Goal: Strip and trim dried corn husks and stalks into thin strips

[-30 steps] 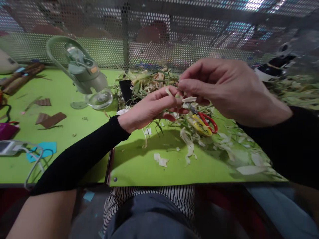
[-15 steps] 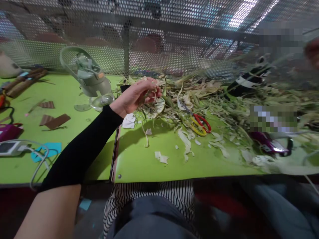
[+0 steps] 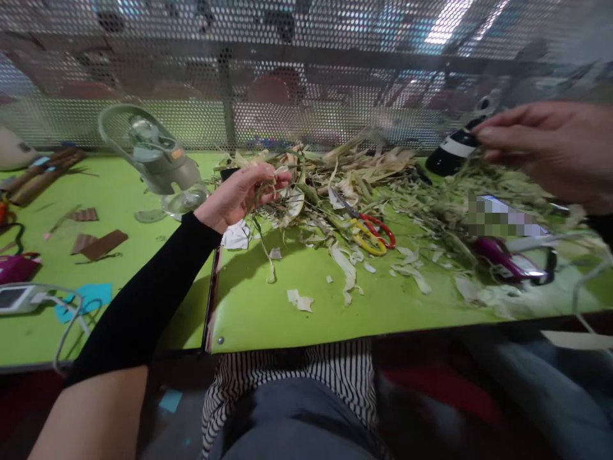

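Observation:
My left hand [image 3: 251, 191] is raised over the left end of a pile of dried corn husks [image 3: 373, 169]. Its fingers are curled around thin pale husk strips [image 3: 272, 185]. On the right, my right hand [image 3: 546, 147] hangs in front of the dark bottle [image 3: 447, 153], thumb and fingertips pinched together. Whatever lies in that pinch is too blurred to tell. Scissors [image 3: 373, 233] with one red and one yellow handle lie between the hands, blades pointing into the husks. Curled husk scraps [image 3: 345, 268] are scattered in front.
A pale green water bottle [image 3: 163, 166] stands at the left. Brown card pieces [image 3: 103, 246], blue paper [image 3: 90, 300] and a white cabled device [image 3: 19, 298] lie on the green table [image 3: 268, 319]. A purple object [image 3: 507, 260] is at right. Perforated metal screen [image 3: 306, 83] behind.
My right hand has come in from the upper right edge, lower and nearer. A long strip that stretched towards it no longer shows taut. My left hand keeps its grip; the view has shifted slightly.

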Motion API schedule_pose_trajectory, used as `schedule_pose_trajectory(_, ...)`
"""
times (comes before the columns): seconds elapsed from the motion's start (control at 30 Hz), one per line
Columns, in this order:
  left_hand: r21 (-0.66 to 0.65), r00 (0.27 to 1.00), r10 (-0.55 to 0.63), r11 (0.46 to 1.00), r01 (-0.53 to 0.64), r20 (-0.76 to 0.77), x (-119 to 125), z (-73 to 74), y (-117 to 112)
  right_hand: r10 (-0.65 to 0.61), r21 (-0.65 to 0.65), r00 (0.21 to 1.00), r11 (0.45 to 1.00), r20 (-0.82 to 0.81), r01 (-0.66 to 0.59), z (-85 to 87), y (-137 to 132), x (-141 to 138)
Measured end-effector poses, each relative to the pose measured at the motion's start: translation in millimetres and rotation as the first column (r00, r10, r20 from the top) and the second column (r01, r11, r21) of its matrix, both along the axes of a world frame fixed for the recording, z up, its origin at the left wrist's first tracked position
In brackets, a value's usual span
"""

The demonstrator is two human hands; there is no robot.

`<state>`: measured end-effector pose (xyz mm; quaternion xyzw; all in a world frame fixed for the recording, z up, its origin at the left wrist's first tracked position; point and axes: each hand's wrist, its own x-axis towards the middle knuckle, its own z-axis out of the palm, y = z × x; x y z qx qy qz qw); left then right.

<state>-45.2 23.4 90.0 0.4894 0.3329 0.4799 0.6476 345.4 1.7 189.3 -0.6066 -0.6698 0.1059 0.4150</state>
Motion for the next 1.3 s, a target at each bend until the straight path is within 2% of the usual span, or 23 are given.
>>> schedule_pose_trajectory(0.03,-0.008,0.999,-0.034,0.999,0.034,0.010,1,-0.2,-2,-0.066,-0.127,0.993,0.990,-0.098,0.054,1.7,-5,-21)
schedule_pose_trajectory(0.07,-0.014,0.997,-0.072,0.997,0.072,0.024,2,-0.3,-4,-0.093,-0.165,0.982,0.984,-0.161,0.066,4.9,-12,-42)
schedule_pose_trajectory(0.13,-0.019,0.990,-0.129,0.991,0.130,0.056,2,-0.4,-6,-0.052,-0.185,0.970,0.983,-0.239,0.007,12.0,-27,-77)
schedule_pose_trajectory(0.2,-0.024,0.986,-0.151,0.988,0.153,0.077,2,-0.2,-8,0.097,-0.179,0.947,0.971,-0.307,-0.158,15.3,-39,-101)
schedule_pose_trajectory(0.27,-0.035,0.983,-0.162,0.986,0.165,0.083,4,0.1,-10,0.239,-0.168,0.911,0.936,-0.337,-0.308,13.2,-46,-117)
schedule_pose_trajectory(0.4,-0.049,0.968,-0.222,0.972,0.229,0.116,15,-1.2,-19,0.502,-0.203,0.798,0.788,-0.334,-0.581,-0.1,-46,-137)
schedule_pose_trajectory(0.47,-0.021,0.948,-0.280,0.958,0.287,0.151,22,-3.7,-23,0.589,-0.196,0.749,0.731,-0.303,-0.654,-5.9,-42,-145)
schedule_pose_trajectory(0.5,-0.002,0.935,-0.316,0.947,0.321,0.162,24,-5.3,-25,0.612,-0.180,0.735,0.720,-0.292,-0.670,-7.6,-39,-149)
schedule_pose_trajectory(0.57,0.025,0.903,-0.395,0.918,0.396,0.171,29,-8.7,-28,0.608,-0.139,0.740,0.738,-0.288,-0.660,-8.4,-35,-154)
schedule_pose_trajectory(0.7,0.043,0.846,-0.504,0.862,0.505,0.173,30,-13.3,-25,0.458,-0.095,0.805,0.845,-0.378,-0.526,-5.4,-24,-152)
schedule_pose_trajectory(0.8,0.057,0.861,-0.476,0.879,0.474,0.177,29,-11.8,-23,0.386,-0.105,0.832,0.882,-0.397,-0.460,-9.2,-17,-140)
schedule_pose_trajectory(0.87,0.073,0.896,-0.395,0.918,0.389,0.201,29,-9.5,-23,0.424,-0.150,0.864,0.868,-0.273,-0.474,-15.6,-16,-133)
schedule_pose_trajectory(0.93,0.089,0.913,-0.349,0.937,0.337,0.212,32,-8.5,-24,0.525,-0.236,0.843,0.810,-0.119,-0.537,-22.1,-21,-132)
schedule_pose_trajectory(1.0,0.088,0.900,-0.395,0.919,0.385,0.186,34,-9.9,-27,0.624,-0.276,0.776,0.734,-0.085,-0.621,-25.5,-27,-137)
schedule_pose_trajectory(1.03,0.078,0.885,-0.436,0.900,0.429,0.166,35,-11.2,-29,0.649,-0.253,0.754,0.716,-0.103,-0.651,-25.6,-29,-140)
schedule_pose_trajectory(1.07,0.064,0.866,-0.478,0.878,0.474,0.148,36,-12.6,-30,0.638,-0.210,0.761,0.733,-0.121,-0.648,-24.8,-31,-142)
schedule_pose_trajectory(1.17,0.039,0.834,-0.535,0.844,0.535,0.131,34,-14.5,-31,0.489,-0.070,0.855,0.860,-0.171,-0.506,-21.5,-28,-136)
schedule_pose_trajectory(1.27,0.041,0.870,-0.465,0.885,0.465,0.167,27,-11.7,-25,0.293,0.011,0.915,0.953,-0.277,-0.302,-25.6,-17,-106)
schedule_pose_trajectory(1.3,0.037,0.887,-0.426,0.903,0.427,0.180,25,-10.5,-23,0.202,0.001,0.932,0.977,-0.301,-0.212,-29.6,-14,-91)
